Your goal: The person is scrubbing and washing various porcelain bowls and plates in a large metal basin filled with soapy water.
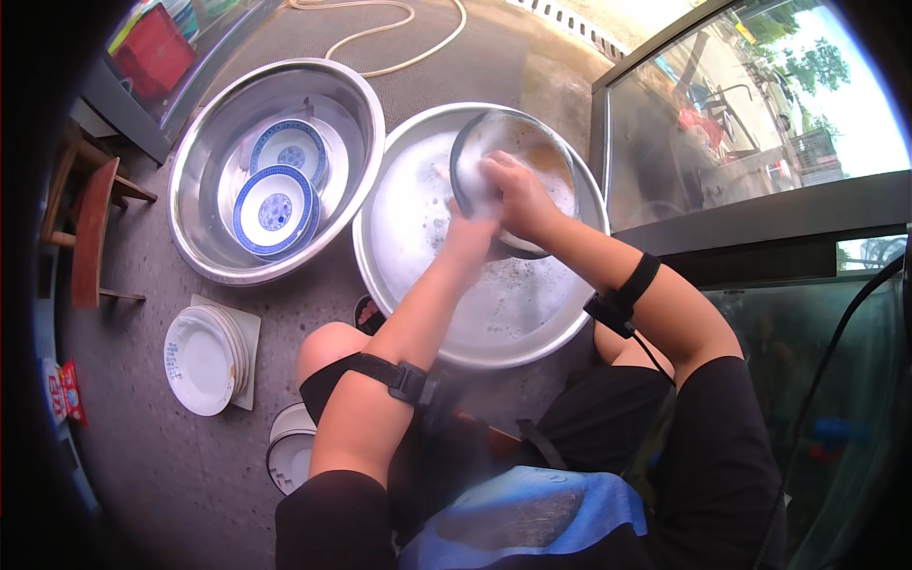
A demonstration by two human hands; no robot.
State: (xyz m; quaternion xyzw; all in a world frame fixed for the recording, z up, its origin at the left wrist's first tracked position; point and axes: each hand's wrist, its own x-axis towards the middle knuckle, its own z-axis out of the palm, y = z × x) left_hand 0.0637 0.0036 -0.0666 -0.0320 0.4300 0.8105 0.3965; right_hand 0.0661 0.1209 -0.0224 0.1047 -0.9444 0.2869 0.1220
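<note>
A large round bowl [545, 167] with a dark rim is tilted inside a wide metal basin [491, 353] of white suds. My left hand [470, 239] grips the bowl's near left edge, its fingers partly hidden. Over the bowl's inside is my right hand [516, 192], fingers curled against a blurred white patch; whether this is foam or a cloth I cannot tell. Brownish, soapy liquid or residue shows within the bowl.
To the left, a steel basin [192, 235] touches the sudsy one and holds blue-and-white plates [275, 212]. Stacked white plates [201, 363] and more dishes [291, 456] rest on the floor. A wooden stool [92, 235], a hose [392, 68] and a glass door [670, 149] surround them.
</note>
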